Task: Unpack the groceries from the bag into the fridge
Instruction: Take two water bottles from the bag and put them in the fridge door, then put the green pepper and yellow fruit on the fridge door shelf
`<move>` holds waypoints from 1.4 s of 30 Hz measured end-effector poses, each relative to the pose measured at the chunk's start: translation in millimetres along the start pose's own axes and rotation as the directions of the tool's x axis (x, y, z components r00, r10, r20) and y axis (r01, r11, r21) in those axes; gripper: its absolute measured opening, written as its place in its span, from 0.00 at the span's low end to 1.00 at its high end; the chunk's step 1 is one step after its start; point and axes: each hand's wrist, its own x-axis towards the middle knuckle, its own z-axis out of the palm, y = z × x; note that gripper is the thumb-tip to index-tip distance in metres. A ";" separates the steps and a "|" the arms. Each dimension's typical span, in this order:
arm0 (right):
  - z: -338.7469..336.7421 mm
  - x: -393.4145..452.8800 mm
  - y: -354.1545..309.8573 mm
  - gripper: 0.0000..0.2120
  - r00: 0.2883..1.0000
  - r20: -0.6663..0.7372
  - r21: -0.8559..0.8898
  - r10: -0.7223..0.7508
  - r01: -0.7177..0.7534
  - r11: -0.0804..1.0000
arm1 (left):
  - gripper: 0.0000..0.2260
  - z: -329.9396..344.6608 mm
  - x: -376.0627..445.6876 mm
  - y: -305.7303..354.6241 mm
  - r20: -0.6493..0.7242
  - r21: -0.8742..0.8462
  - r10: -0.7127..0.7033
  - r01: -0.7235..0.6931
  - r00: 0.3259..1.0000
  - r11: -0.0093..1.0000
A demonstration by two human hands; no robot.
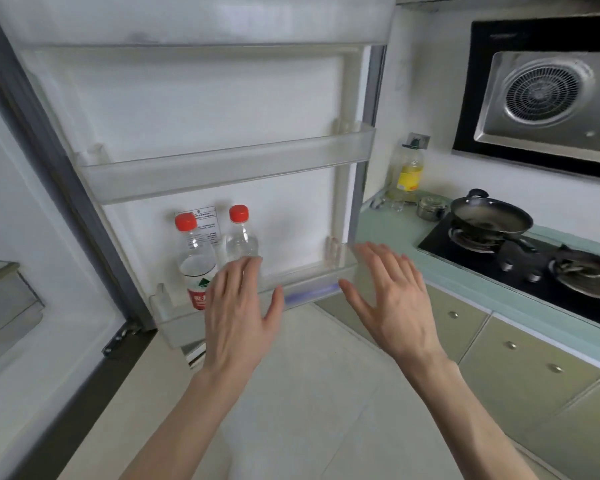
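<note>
Two red-capped bottles stand in the fridge door's lowest shelf; their label writing is unreadable. Left hand and right hand hover before that shelf, fingers spread, holding nothing. A stove sits right of it.

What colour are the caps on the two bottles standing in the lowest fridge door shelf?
Both bottle caps are red, seen clearly in the head view.

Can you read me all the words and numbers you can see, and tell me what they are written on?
None can be read for sure.
Left bottle, red and white label: white characters and a green logo, cut off by the left hand.
White sticker on the fridge door: print too small.
Oil bottle, yellow label: blurred.
Range hood, faint word at the top: blurred.
</note>
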 end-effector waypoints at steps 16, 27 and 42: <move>-186.2 -159.8 194.8 0.30 0.937 -0.146 -0.468 0.318 -0.349 0.812 | 0.23 77.8 -44.2 307.3 0.059 -0.391 0.493 -0.434 0.868 0.811; -300.2 -289.6 280.4 0.30 0.745 -0.365 -0.543 0.559 -0.658 0.522 | 0.23 110.3 -114.6 504.9 -0.014 -0.635 0.748 -0.584 0.663 0.506; -405.2 -368.3 447.6 0.30 0.417 -0.623 -0.519 0.662 -0.853 0.049 | 0.23 214.7 -150.5 776.8 -0.136 -0.830 0.890 -0.541 0.434 0.137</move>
